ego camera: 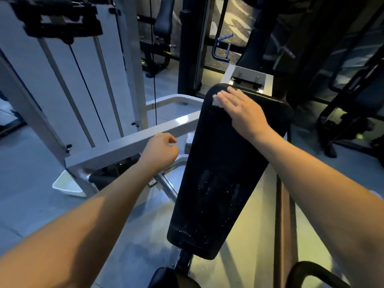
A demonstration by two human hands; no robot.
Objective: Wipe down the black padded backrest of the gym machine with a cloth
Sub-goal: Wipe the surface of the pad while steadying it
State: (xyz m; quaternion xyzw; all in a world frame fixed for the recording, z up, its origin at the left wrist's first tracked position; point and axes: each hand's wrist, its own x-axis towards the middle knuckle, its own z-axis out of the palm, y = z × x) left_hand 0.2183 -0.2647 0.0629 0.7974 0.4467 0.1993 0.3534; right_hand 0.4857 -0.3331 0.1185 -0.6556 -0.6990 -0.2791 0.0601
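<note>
The black padded backrest (220, 173) runs from the lower middle up to the upper right of centre. White specks and wet streaks show on its lower part. My right hand (241, 110) lies flat on the pad's far end, fingers straight, pressing a white cloth (216, 100) that peeks out from under the fingertips. My left hand (161, 151) hovers left of the pad, beside the white frame bar, its fingers loosely curled and holding nothing.
A white machine frame bar (133, 142) crosses left of the pad, with guide rods and a cable (89, 94) behind. A white tub (66, 187) sits on the grey floor at the left. Dark gym machines (342, 80) crowd the back and right.
</note>
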